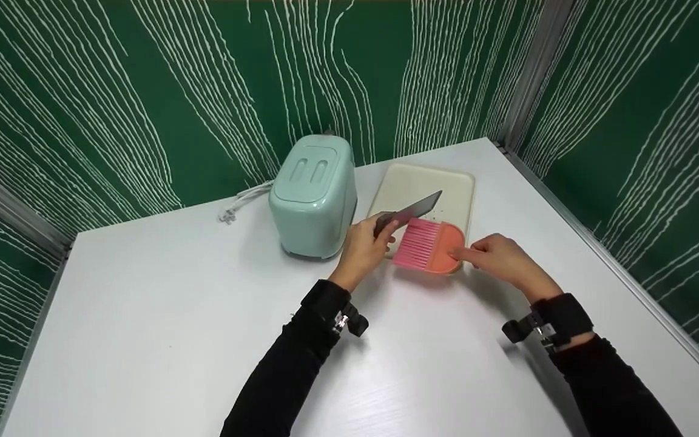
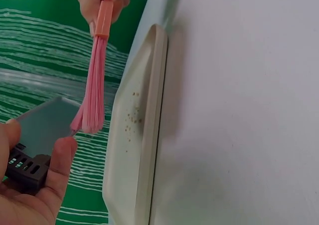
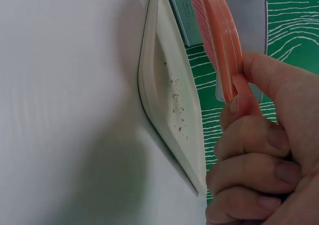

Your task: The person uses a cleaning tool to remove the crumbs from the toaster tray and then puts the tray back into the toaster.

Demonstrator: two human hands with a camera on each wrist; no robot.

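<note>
My right hand pinches the orange handle of a small brush with pink bristles. In my left hand is a crumb tray, a thin grey metal sheet with a dark slotted grip. Fingers and thumb hold it by that grip, and the sheet is raised and tilted. The bristles hang at the sheet's edge in the left wrist view; whether they touch it I cannot tell. Below both lies a cream tray with brown crumbs scattered on it.
A mint-green toaster stands left of the cream tray, near the back edge of the white table. Its white cord and plug lie behind it to the left. Green walls with white lines enclose the table's back and sides.
</note>
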